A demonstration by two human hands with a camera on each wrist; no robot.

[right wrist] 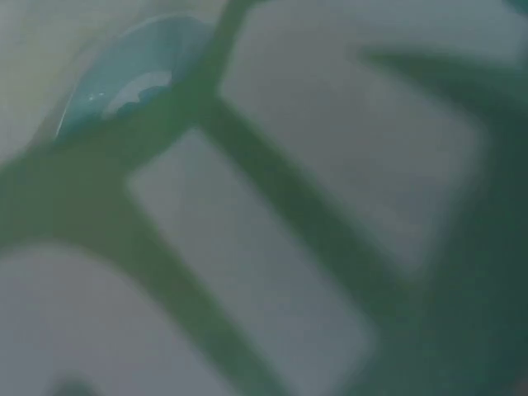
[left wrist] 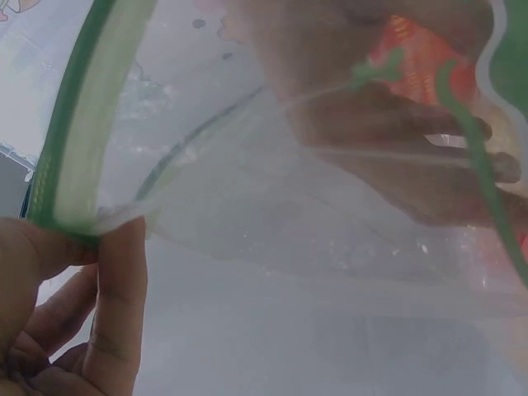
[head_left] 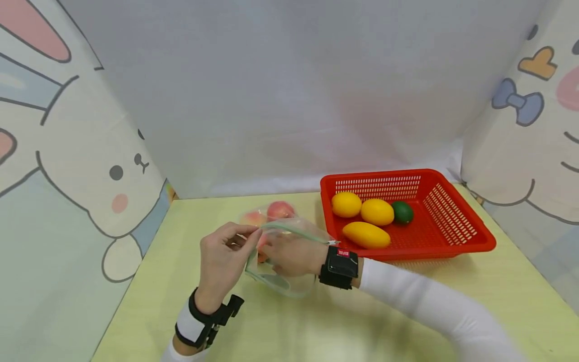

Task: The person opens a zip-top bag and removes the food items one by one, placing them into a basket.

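A clear zip bag [head_left: 289,284] with a green-edged mouth stands open over the table. My left hand [head_left: 228,254] pinches its rim between thumb and fingertips; the left wrist view shows this pinch on the green zip edge [left wrist: 51,177]. My right hand [head_left: 291,254] reaches inside the bag, its fingers and thumb around a red-and-yellow fruit [left wrist: 415,62], mostly hidden by the hand. Beyond the hand, a pinkish-red peach [head_left: 280,210] and a paler peach [head_left: 253,218] show through the plastic. In the right wrist view, the bag's green print [right wrist: 91,194] fills the picture, blurred.
At the right, a red plastic basket [head_left: 466,221] holds two lemons [head_left: 346,204], a yellow mango [head_left: 366,235] and a dark green fruit [head_left: 402,212]. Its near left corner is close to my right wrist. A pale cloth wall [head_left: 271,100] stands behind the table [head_left: 190,221].
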